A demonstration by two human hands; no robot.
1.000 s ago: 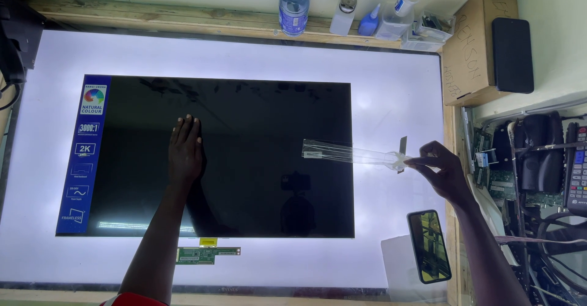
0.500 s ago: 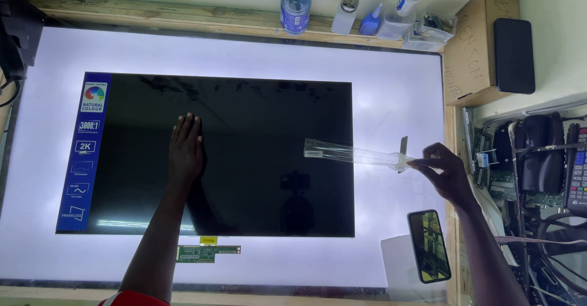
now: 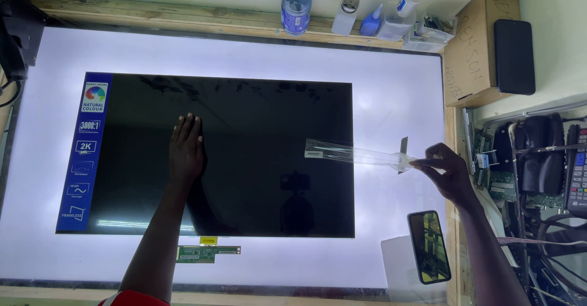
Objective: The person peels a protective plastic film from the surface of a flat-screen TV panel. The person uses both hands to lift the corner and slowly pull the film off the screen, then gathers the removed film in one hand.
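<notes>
Right hand: the right hand (image 3: 451,170) is pinching the near end of a clear film strip (image 3: 358,154) between thumb and fingertips, holding it just past the right edge of the dark display panel (image 3: 244,159).
Film strip: it is stretching leftward from the pinch, raised off the surface, its far end lying over the right part of the panel; a small upright tab is standing near the fingers.
Left hand: the left hand (image 3: 186,148) is lying flat on the panel, palm down, fingers straight and pressed close together, left of the panel's middle.
Change: against the pictures from a second and half a second ago, the strip is sitting at nearly the same angle and length, and both hands are keeping their places; little is shifting.
Meaning: judged from that, the peel is going slowly and steadily, with the flat hand bracing the panel.
Panel: it is resting on a lit white bench (image 3: 391,98), a blue label strip (image 3: 85,153) along its left edge.
Near edge: a small green circuit board (image 3: 208,254) is lying just below the panel.
Right side: a phone (image 3: 429,247) is lying on the bench, below the right hand.
Far edge: bottles (image 3: 296,6) are standing along the wooden rim.
</notes>
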